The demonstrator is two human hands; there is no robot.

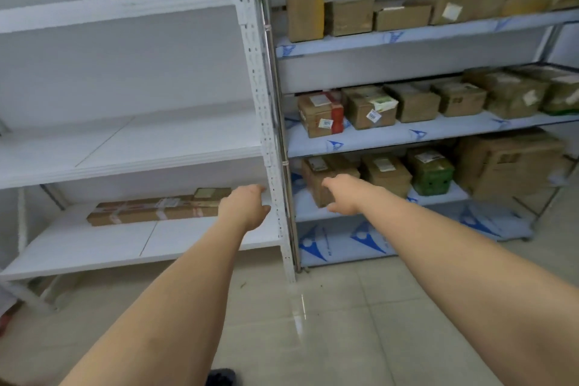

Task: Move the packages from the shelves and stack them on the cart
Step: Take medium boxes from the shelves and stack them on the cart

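Both bare forearms reach out: left hand [243, 208] loosely curled, holding nothing, beside the long flat brown cardboard package [150, 210] on the white lower shelf [94, 247]; right hand [344, 194] spread, unladen, against one small brown box [326, 177]. Three more parcels share that shelf.

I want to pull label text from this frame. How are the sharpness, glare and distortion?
Head view: soft all over, so the labels on the boxes, like the green box, are unreadable; even lighting with faint shadows; a bright glare streak on the floor tiles; wide-angle bending curves the shelf edges and the white post; both the left hand and right hand are slightly blurred.
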